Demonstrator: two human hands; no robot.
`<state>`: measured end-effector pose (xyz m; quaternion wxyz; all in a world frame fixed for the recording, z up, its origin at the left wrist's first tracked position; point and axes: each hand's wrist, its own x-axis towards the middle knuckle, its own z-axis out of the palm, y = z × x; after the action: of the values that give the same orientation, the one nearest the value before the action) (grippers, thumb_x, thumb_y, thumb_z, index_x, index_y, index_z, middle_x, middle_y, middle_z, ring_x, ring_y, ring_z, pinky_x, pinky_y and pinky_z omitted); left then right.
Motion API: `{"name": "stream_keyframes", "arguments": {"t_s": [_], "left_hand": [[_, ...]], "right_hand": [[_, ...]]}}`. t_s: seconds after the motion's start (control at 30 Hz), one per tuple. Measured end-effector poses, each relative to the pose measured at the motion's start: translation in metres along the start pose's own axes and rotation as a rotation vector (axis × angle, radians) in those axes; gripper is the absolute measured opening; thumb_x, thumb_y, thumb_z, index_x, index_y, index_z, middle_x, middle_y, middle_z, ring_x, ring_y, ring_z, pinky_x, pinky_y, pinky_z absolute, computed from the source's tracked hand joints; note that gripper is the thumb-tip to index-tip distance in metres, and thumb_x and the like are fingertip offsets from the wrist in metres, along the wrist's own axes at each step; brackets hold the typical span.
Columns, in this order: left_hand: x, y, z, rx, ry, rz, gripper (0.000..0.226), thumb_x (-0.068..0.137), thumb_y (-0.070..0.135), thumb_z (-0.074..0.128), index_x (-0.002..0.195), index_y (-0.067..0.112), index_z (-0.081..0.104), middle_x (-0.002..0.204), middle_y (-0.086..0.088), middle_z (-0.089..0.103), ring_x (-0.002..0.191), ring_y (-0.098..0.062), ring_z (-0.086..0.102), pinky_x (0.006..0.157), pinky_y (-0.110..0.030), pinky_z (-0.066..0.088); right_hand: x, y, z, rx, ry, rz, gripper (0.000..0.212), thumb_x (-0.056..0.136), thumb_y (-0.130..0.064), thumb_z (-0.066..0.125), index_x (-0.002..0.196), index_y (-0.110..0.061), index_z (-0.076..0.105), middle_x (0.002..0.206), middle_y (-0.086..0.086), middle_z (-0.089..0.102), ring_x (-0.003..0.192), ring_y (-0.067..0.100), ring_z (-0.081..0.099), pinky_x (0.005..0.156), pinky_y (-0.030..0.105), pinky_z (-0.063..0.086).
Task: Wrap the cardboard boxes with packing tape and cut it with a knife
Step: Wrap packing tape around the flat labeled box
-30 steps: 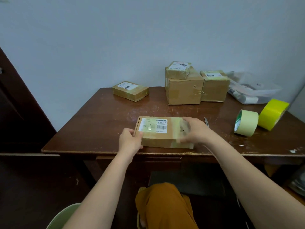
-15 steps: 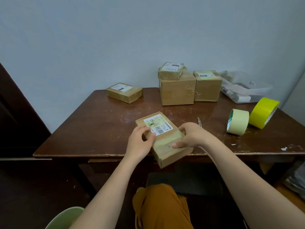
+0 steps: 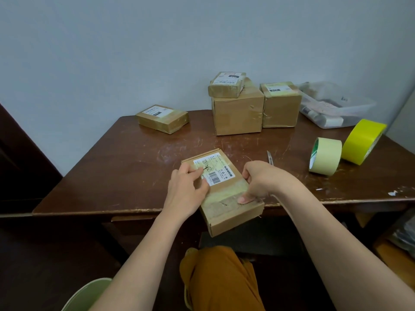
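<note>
Two hands hold flat box (image 3: 224, 194): left hand (image 3: 187, 190) fingers pressing its label, right hand (image 3: 261, 181) pinching near corner. Looks light, stiff; grip edges.

Looks like a spare corner of someone's home used as a little parcel-packing spot. A scuffed dark wooden table (image 3: 125, 158) sits against a plain pale wall (image 3: 157, 52), labelled cardboard boxes (image 3: 238, 115) are stacked at center top, tape rolls (image 3: 325, 156) at right, and a clear plastic bin (image 3: 336, 108) sits at upper right.
</note>
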<state>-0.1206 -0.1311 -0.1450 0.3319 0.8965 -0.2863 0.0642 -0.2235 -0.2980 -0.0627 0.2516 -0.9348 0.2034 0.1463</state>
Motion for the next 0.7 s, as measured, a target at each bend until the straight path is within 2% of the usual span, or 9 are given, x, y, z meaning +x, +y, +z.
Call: {"name": "stream_keyframes", "arguments": {"t_s": [0.13,0.27,0.53,0.7], "left_hand": [[0.002,0.002,-0.004,0.031,-0.041,0.014,0.05,0.094,0.035,0.06,0.141,0.016,0.053,0.106,0.011,0.04,0.103,-0.013,0.04,0.094,-0.033,0.044],[0.002,0.001,-0.005,0.026,-0.056,0.013,0.05,0.095,0.037,0.059,0.141,0.018,0.053,0.104,0.011,0.039,0.103,-0.011,0.039,0.095,-0.033,0.044],[0.007,0.007,-0.012,0.112,-0.179,-0.019,0.051,0.096,0.04,0.055,0.145,0.029,0.048,0.102,0.011,0.032,0.102,-0.011,0.038,0.095,-0.038,0.045],[0.009,0.016,-0.017,0.279,-0.278,-0.02,0.048,0.101,0.043,0.04,0.149,0.04,0.037,0.107,0.003,0.028,0.101,-0.016,0.038,0.094,-0.038,0.045]], "right_hand": [[0.001,0.0,0.0,-0.011,0.0,-0.014,0.048,0.08,-0.02,0.081,0.119,-0.008,0.055,0.116,0.006,0.06,0.106,0.024,0.057,0.09,0.033,0.049],[-0.001,0.0,0.0,-0.024,-0.005,-0.024,0.052,0.08,-0.023,0.081,0.121,-0.009,0.052,0.117,0.006,0.059,0.108,0.025,0.057,0.095,0.037,0.051],[-0.002,0.001,0.0,-0.004,-0.007,-0.026,0.051,0.08,-0.023,0.081,0.12,-0.005,0.055,0.115,0.009,0.061,0.106,0.025,0.06,0.084,0.031,0.049],[-0.003,0.01,0.005,0.091,0.043,-0.045,0.052,0.077,-0.027,0.084,0.119,-0.008,0.06,0.114,0.007,0.065,0.105,0.024,0.061,0.096,0.038,0.052]]}}
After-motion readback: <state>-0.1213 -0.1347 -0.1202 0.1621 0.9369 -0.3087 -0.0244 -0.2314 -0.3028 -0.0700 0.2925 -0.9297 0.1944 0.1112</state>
